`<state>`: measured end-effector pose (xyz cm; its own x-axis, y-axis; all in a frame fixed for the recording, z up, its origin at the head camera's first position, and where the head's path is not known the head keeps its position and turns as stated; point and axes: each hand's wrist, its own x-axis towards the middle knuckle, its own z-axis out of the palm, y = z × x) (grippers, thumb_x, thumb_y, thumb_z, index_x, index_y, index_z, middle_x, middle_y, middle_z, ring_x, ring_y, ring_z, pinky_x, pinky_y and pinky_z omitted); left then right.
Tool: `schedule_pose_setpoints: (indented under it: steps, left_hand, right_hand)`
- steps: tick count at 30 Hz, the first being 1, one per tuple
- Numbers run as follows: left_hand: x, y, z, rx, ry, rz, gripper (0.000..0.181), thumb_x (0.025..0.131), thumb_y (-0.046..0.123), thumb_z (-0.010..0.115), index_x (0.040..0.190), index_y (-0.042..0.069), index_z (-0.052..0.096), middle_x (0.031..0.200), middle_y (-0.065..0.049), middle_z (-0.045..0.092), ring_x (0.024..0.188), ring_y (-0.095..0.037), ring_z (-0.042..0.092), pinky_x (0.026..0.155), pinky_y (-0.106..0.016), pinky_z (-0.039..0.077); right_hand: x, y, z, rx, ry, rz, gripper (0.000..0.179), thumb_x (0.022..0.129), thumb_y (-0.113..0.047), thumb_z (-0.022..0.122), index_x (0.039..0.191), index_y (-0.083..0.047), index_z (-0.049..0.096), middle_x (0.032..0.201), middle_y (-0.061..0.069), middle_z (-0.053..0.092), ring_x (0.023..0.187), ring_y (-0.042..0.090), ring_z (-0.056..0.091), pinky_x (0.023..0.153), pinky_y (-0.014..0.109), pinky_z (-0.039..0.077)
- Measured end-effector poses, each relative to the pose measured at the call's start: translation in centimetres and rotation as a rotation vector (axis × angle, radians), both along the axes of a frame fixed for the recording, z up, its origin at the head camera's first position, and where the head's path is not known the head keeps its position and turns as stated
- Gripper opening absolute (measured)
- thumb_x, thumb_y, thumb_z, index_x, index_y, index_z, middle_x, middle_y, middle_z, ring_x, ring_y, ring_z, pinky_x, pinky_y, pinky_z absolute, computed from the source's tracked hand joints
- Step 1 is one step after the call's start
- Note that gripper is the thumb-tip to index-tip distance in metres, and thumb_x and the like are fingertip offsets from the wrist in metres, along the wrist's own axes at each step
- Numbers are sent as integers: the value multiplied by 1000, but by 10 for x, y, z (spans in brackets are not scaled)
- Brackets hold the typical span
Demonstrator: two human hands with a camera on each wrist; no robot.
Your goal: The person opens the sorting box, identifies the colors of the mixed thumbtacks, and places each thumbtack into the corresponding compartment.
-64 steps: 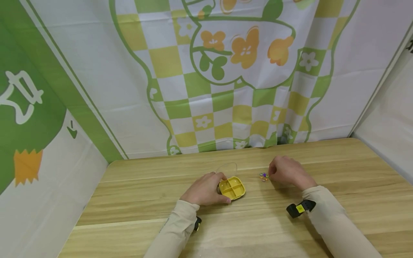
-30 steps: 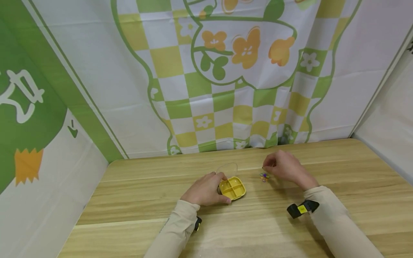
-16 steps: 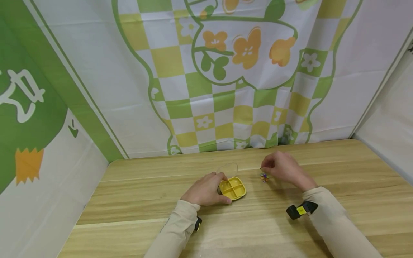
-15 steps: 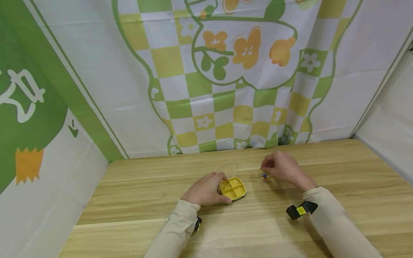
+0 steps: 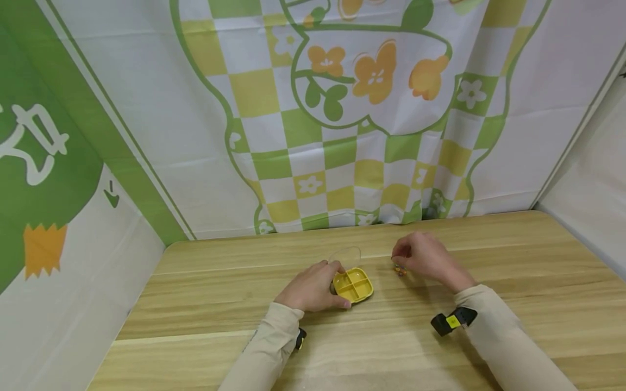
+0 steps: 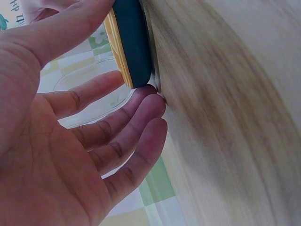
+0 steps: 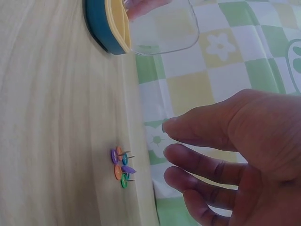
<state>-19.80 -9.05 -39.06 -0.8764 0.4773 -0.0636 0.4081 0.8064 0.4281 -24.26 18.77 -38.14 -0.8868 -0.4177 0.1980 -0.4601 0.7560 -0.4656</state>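
My left hand grips a small pill case between thumb and index finger, its other fingers spread behind it. The case has a yellow four-compartment tray, a dark teal base and a raised clear lid. All four compartments look empty. To its right, a cluster of coloured thumbtacks lies on the table, several with points up, in orange, purple, green and blue. My right hand hovers right over them, thumb and index fingertips a little apart with nothing seen between them.
The wooden table ends at a fabric backdrop with green and yellow checks. A white side panel stands on the right, and a green and white one on the left.
My right hand has moved left and then down over the thumbtacks, now partly covering them in the head view. The left hand and the pill case have stayed in place.
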Motion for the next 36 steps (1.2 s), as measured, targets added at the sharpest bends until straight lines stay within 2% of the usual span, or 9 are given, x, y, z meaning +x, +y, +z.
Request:
schedule_pose_setpoints:
  steps: [14,22,36]
  left_hand:
    - [0,0,0,-13,-3,0,67,80,43,87,132,10,60,121,-8,64,112,-24,61,97,-42,50]
    - [1,0,1,-7,-2,-7,66,80,41,87,131,8,60,119,-9,65,110,-24,61,96,-42,50]
    - [1,1,1,-6,2,-1,65,80,41,87,130,9,60,118,-9,64,108,-23,61,95,-41,51]
  right_hand:
    - [3,-9,-3,10,37,4,9,86,-8,77,81,-15,75,71,-10,66,66,6,58,65,33,49]
    - [6,-13,-5,-6,6,1,9,88,-8,76,81,-14,75,69,-10,65,58,4,57,62,32,49]
    - [7,-18,-6,-21,40,18,11,88,-8,77,81,-16,75,73,-9,66,68,7,59,65,33,49]
